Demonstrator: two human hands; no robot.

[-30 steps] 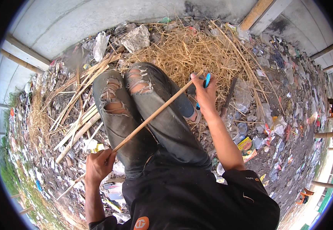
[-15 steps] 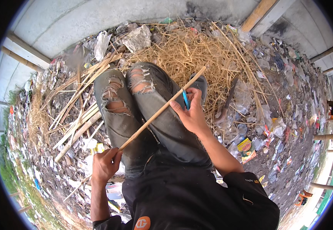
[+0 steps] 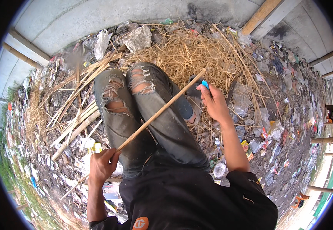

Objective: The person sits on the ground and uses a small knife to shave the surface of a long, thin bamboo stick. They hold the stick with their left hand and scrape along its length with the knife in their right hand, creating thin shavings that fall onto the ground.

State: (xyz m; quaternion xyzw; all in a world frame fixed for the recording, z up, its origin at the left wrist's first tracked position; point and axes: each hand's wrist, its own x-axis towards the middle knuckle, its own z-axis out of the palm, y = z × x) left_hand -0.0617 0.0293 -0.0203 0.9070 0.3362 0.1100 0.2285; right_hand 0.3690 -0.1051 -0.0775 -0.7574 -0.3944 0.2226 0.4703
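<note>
A long, thin wooden stick (image 3: 160, 111), pale and split like bamboo, slants across my thighs, its far tip up over the straw. My left hand (image 3: 104, 164) is closed around its near part, beside my left thigh. A thinner length in line with it shows behind that hand. My right hand (image 3: 213, 101) is closed on a small blue-handled tool (image 3: 205, 84). That hand is just right of the stick's far end, apart from it. The tool's working end is hidden or too small to make out.
Split sticks (image 3: 76, 126) lie piled left of my knees. Dry straw shavings (image 3: 189, 50) heap ahead, near a pale crumpled lump (image 3: 137, 39). Plastic litter covers the ground around me. A grey wall (image 3: 135, 11) with wooden posts (image 3: 261, 16) stands beyond.
My right hand, with the blue-handled tool, has moved right and slightly away from me, off the stick. My left hand and the stick have barely moved.
</note>
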